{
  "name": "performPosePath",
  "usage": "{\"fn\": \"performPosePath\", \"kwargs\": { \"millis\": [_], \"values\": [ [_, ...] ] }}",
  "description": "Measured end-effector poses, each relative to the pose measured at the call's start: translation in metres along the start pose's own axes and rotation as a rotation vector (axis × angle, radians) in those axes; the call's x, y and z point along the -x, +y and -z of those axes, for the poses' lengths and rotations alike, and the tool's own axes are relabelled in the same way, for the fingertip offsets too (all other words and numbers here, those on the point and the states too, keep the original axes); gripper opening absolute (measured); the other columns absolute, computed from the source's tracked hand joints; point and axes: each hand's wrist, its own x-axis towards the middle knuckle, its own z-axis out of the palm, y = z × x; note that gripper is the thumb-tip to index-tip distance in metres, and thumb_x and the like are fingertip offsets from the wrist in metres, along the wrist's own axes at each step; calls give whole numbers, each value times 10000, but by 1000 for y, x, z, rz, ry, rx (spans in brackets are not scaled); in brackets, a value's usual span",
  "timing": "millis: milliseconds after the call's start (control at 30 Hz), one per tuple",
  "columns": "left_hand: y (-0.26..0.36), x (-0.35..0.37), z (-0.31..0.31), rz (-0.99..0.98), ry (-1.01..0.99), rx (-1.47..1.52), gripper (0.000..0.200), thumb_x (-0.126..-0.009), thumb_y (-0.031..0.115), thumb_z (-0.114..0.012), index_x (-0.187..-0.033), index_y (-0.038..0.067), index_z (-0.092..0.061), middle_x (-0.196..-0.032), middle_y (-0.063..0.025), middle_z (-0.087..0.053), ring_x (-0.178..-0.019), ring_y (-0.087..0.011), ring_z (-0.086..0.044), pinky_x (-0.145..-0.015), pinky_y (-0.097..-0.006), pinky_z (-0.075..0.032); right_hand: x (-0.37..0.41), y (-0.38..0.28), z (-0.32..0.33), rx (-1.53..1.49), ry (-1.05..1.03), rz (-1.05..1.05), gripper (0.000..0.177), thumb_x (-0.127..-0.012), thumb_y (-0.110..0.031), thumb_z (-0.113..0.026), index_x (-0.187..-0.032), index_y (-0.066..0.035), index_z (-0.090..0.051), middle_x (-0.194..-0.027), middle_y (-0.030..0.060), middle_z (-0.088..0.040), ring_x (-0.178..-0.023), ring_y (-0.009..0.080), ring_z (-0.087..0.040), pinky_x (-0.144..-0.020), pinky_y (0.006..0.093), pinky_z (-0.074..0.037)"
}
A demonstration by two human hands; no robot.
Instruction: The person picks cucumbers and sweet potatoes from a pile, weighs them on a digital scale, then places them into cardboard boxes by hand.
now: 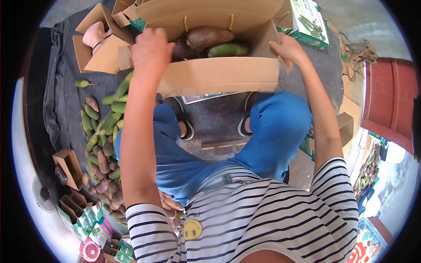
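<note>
Head view: open box (219, 74) sits between both hands, just beyond the knees. Left hand (151, 52) is at its left end, right hand (289, 47) at its right end, so the box spans the gap between them. Left fingers are bent over the left edge; fingertips hidden, can't tell how tightly they press. Right fingers and thumb pinch the right edge, thumb toward the inside, fingers partly hidden behind.

Box long axis runs left to right, across the body. Mouth faces up at the camera. Near flap (219, 81) folds out toward the person; far flap (210, 8) stands out on the other side. Two yellow cords (186, 24) show on the far wall.

Inside, clear of the fingers: red radish (208, 38), long axis left-right, nearer the far wall. Green radish (229, 50) lies on the near side of it, also lengthwise, right end slightly higher in view. Darker radish (179, 50) at the left end, close to the left hand, partly hidden; can't read its axis.

Radish pile (103, 162) lies on the dark sheet (66, 96) left of the legs, mixed directions. Small carton (103, 59) holding pink netting (93, 36) stands just left of the left hand. Printed carton (309, 22) is beyond the right hand.
</note>
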Motion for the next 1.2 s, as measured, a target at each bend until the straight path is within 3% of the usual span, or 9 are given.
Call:
{"fn": "performPosePath", "kwargs": {
  "millis": [133,167,200,300,433,667,833,1000,1200],
  "values": [
    [-51,-8,-44,68,113,-44,427,-781,375,-699,-994,22,-585,-975,-166,-617,-921,-342,-601,-760,-453,-495,17,-23,22,-8,-115,-105,377,-824,-356,-547,-802,-5,-683,-850,195,-663,-771,330,-649,-683,443,-503],
    [-77,-14,-81,24,166,-110,457,-798,408,-679,-1014,15,-593,-986,-177,-625,-916,-352,-603,-761,-460,-492,25,-29,23,-107,-88,-228,358,-807,-332,-552,-853,-4,-686,-893,185,-670,-811,318,-651,-702,427,-505],
    [-65,-21,-62,125,-114,-167,513,-812,446,-657,-1070,8,-588,-999,-177,-632,-934,-349,-603,-776,-461,-491,25,-27,18,-79,-2,-181,325,-780,-306,-563,-874,-25,-698,-929,175,-673,-871,311,-651,-744,422,-507],
    [-103,-20,-98,6,151,-309,447,-848,405,-612,-1009,-11,-607,-997,-242,-613,-891,-397,-599,-761,-478,-490,14,-30,11,-28,33,-250,293,-755,-251,-565,-944,-94,-724,-1039,133,-679,-989,281,-647,-805,384,-518],
    [-81,-21,-72,210,-146,-91,360,-855,304,-605,-937,-46,-604,-894,-271,-630,-855,-433,-599,-730,-483,-487,18,-26,7,-65,38,-219,271,-782,-231,-558,-944,-96,-727,-1007,119,-692,-949,273,-664,-760,370,-534],
    [-142,-46,-123,284,-306,580,206,-854,148,-595,-860,-58,-580,-742,-183,-632,-676,-278,-611,-628,-400,-464,41,0,1,-151,153,-97,347,-848,-347,-573,-855,-24,-701,-887,185,-673,-889,351,-641,-773,446,-500],
    [-33,-47,-48,162,-365,682,191,-851,132,-601,-854,-57,-575,-718,-153,-621,-618,-220,-572,-575,-365,-454,65,56,17,-139,149,-258,360,-851,-371,-536,-870,-53,-701,-920,183,-672,-914,340,-640,-788,453,-505],
    [82,-67,-64,-256,-265,733,187,-848,145,-624,-768,-5,-545,-546,-76,-499,-439,-135,-476,-406,-326,-363,130,163,46,-75,208,-501,350,-808,-337,-539,-951,-62,-702,-1006,148,-675,-963,321,-638,-813,422,-507],
    [283,-39,-85,-204,-596,1093,143,-862,139,-576,-794,14,-565,-562,-50,-551,-422,-122,-520,-371,-275,-391,220,301,79,131,259,-725,405,-872,-446,-550,-1034,-95,-671,-1034,122,-663,-1009,303,-614,-839,424,-498]
  ]
}}
